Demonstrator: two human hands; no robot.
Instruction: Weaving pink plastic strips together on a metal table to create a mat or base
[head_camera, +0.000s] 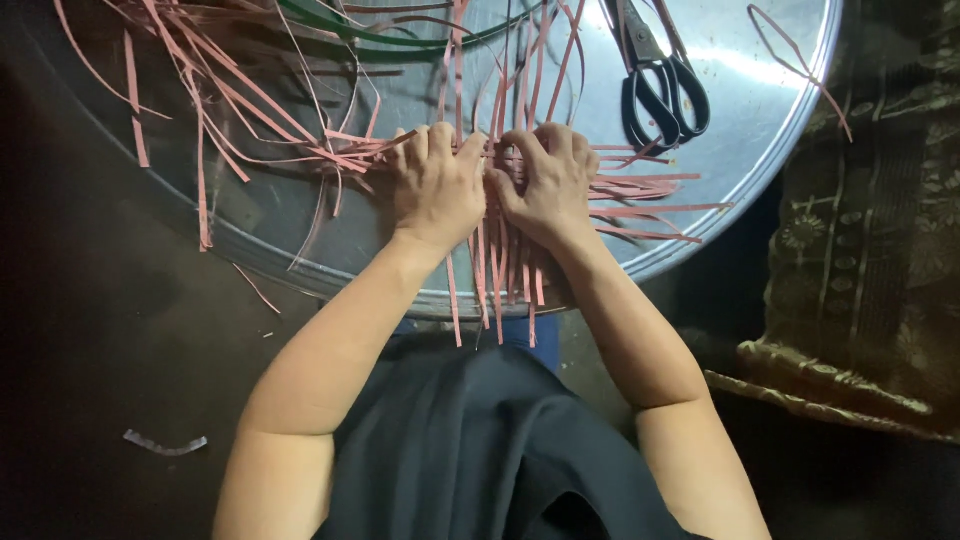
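Observation:
My left hand (437, 185) and my right hand (545, 180) lie side by side, fingers curled, pressing down on a woven patch of pink strips (497, 215) on a large round metal tray (300, 215). The strips cross under both hands; loose ends stick out left, right, upward and down over the tray's near rim. The fingertips pinch strips at the middle of the weave, which the hands mostly hide.
Black-handled scissors (660, 85) lie on the tray beyond my right hand. Loose pink strips (215, 95) are scattered at the upper left, with green strips (370, 30) at the top. A patterned cloth (870, 260) lies to the right. A pale scrap (165, 445) is on the dark floor.

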